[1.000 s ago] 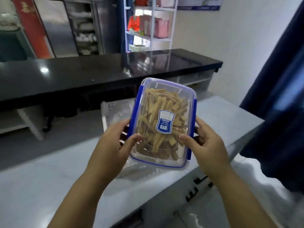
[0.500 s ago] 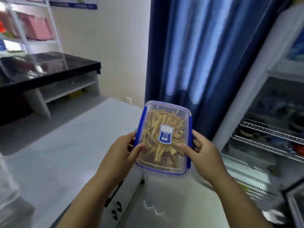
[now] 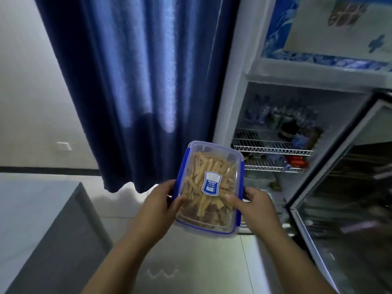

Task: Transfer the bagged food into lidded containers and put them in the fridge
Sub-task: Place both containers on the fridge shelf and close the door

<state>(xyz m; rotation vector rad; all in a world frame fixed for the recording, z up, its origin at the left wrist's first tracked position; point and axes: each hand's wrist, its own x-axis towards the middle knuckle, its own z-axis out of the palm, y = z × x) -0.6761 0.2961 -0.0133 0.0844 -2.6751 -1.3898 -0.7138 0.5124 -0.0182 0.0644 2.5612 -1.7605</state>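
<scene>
The left hand (image 3: 161,202) and right hand (image 3: 254,202) grip the lidded container (image 3: 209,187) by its long sides. Its long axis points away, towards the curtain (image 3: 137,81). The lid faces up.

The lidded container (image 3: 212,154) is a clear rectangular box with blue side clips and a blue-and-white label, closed over tan food strips (image 3: 196,168). The left hand (image 3: 161,201) and right hand (image 3: 253,205) grip its long sides, holding it roughly level, just left of the fridge (image 3: 235,81), whose glass door (image 3: 350,209) stands open.
</scene>
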